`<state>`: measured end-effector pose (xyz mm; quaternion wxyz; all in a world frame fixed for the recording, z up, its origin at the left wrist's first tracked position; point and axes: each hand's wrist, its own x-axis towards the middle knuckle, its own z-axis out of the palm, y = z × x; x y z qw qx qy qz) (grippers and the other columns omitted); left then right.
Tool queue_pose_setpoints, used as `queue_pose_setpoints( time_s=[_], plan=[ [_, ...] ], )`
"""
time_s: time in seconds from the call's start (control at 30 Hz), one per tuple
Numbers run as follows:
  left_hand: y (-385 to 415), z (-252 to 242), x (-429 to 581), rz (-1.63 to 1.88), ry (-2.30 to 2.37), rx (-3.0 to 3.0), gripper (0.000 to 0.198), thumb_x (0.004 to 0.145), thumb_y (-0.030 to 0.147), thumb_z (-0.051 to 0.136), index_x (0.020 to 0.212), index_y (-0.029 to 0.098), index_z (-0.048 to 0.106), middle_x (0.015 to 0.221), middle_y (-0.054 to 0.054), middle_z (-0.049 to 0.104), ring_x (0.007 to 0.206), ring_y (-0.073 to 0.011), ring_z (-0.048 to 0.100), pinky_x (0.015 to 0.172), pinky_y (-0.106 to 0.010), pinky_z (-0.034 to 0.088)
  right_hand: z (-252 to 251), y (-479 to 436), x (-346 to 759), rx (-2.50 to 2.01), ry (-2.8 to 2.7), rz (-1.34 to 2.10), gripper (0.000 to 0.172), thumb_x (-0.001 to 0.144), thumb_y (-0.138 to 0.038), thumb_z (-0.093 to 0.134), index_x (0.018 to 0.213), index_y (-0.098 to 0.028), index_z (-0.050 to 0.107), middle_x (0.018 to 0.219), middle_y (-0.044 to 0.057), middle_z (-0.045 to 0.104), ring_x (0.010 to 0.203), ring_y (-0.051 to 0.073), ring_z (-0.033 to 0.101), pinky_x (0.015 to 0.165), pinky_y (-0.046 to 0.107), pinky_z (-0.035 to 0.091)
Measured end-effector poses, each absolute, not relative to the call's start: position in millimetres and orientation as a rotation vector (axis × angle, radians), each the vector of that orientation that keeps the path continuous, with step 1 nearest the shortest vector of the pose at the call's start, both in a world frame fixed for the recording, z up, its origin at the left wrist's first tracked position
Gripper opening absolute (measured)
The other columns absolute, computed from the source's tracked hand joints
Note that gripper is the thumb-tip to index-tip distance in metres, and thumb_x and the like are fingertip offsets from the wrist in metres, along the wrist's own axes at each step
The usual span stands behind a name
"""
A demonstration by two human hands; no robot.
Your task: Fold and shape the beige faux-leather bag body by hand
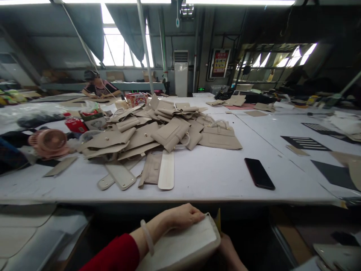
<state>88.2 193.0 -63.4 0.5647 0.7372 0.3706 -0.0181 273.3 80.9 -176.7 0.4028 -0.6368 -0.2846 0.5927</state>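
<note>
**Two hands hold a bag panel (pixel 180 241) just below the table edge**

The left hand (pixel 183 217), coming out of a red sleeve (pixel 113 254) with a pale bangle (pixel 146 237) at the wrist, lies flat across the top of the panel. Its fingers are closed together and press down near the far rim, with no pinch showing. The right hand (pixel 228 250) is mostly hidden beneath the panel's right end, so its grip cannot be told, though it looks placed to bear the panel from below. The panel, white-faced with a beige rim and rounded corners, sits below the near edge of the white work table (pixel 197 184), probably held there so that it stays steady between both hands.

Near that edge lies a pale round-ended strap (pixel 166 169), among similar strips set just in front of a heaped pile of beige bag parts (pixel 141 131), perhaps to keep them within easy reach. Toward the right, a dark smartphone (pixel 259 173) lies flat on open tabletop, likely kept away from the heap. A pink desk fan (pixel 49 143) stands near the left edge. Beyond the far left corner, a co-worker (pixel 98 88) sits at a separate bench.
</note>
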Motion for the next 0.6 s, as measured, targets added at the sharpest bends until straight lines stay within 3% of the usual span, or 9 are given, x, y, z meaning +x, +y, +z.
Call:
queue_pose_setpoints(
  time_s=[0.13, 0.2, 0.27, 0.33, 0.4, 0.47, 0.6],
  plan=[
    [199, -68, 89, -0.034, 0.888, 1.656, 0.043, 0.086, 0.055, 0.053, 0.072, 0.017, 0.066, 0.064, 0.003, 0.048, 0.059, -0.0119, 0.039, 0.058, -0.025, 0.033, -155, 52, 329, -1.763, -0.783, 1.462, 0.058, 0.069, -0.072, 0.068, 0.08, -0.015, 0.064, 0.049, 0.0, 0.055, 0.044, 0.019, 0.056, 0.042, 0.027, 0.043],
    [201, -70, 89, -0.039, 0.899, 1.615, 0.043, 0.086, 0.056, 0.055, 0.079, 0.016, 0.071, 0.066, 0.002, 0.053, 0.06, -0.0124, 0.042, 0.058, -0.025, 0.035, -138, 50, 348, -1.805, -0.897, 1.535, 0.07, 0.069, -0.083, 0.058, 0.09, -0.016, 0.062, 0.042, -0.004, 0.046, 0.033, 0.013, 0.044, 0.032, 0.022, 0.034],
    [203, -71, 90, -0.035, 0.898, 1.58, 0.044, 0.085, 0.056, 0.056, 0.089, 0.016, 0.075, 0.072, 0.0, 0.059, 0.063, -0.0132, 0.045, 0.06, -0.025, 0.037, -116, 61, 356, -1.812, -1.14, 1.672, 0.077, 0.076, -0.086, 0.043, 0.106, -0.016, 0.058, 0.045, -0.006, 0.045, 0.032, 0.012, 0.042, 0.03, 0.02, 0.033],
    [204, -73, 90, -0.009, 0.89, 1.56, 0.047, 0.084, 0.055, 0.06, 0.108, 0.017, 0.073, 0.085, -0.003, 0.064, 0.069, -0.014, 0.049, 0.065, -0.025, 0.04, -94, 82, 357, -1.81, -1.526, 1.711, 0.067, 0.087, -0.076, 0.036, 0.111, -0.018, 0.057, 0.058, -0.002, 0.055, 0.039, 0.013, 0.049, 0.032, 0.021, 0.037],
    [204, -73, 91, 0.033, 0.887, 1.553, 0.058, 0.082, 0.054, 0.065, 0.128, 0.019, 0.064, 0.092, -0.003, 0.064, 0.073, -0.014, 0.05, 0.066, -0.025, 0.04, -74, 107, 354, -1.824, -1.9, 1.532, 0.047, 0.09, -0.062, 0.045, 0.099, -0.019, 0.061, 0.074, 0.002, 0.063, 0.054, 0.016, 0.058, 0.041, 0.023, 0.041],
    [204, -73, 91, 0.069, 0.879, 1.548, 0.063, 0.082, 0.052, 0.066, 0.136, 0.022, 0.056, 0.087, -0.001, 0.061, 0.069, -0.0127, 0.047, 0.06, -0.023, 0.037, -60, 129, 352, -1.827, -2.107, 1.255, 0.034, 0.089, -0.051, 0.053, 0.083, -0.019, 0.061, 0.081, 0.003, 0.065, 0.068, 0.019, 0.061, 0.052, 0.025, 0.041],
    [200, -74, 90, 0.134, 0.838, 1.533, 0.05, 0.084, 0.047, 0.065, 0.13, 0.026, 0.061, 0.078, 0.002, 0.055, 0.063, -0.0104, 0.044, 0.055, -0.021, 0.034, -51, 160, 343, -1.826, -2.314, 0.674, 0.041, 0.097, -0.048, 0.039, 0.075, -0.019, 0.057, 0.075, 0.007, 0.065, 0.074, 0.024, 0.06, 0.068, 0.035, 0.033]
  ],
)
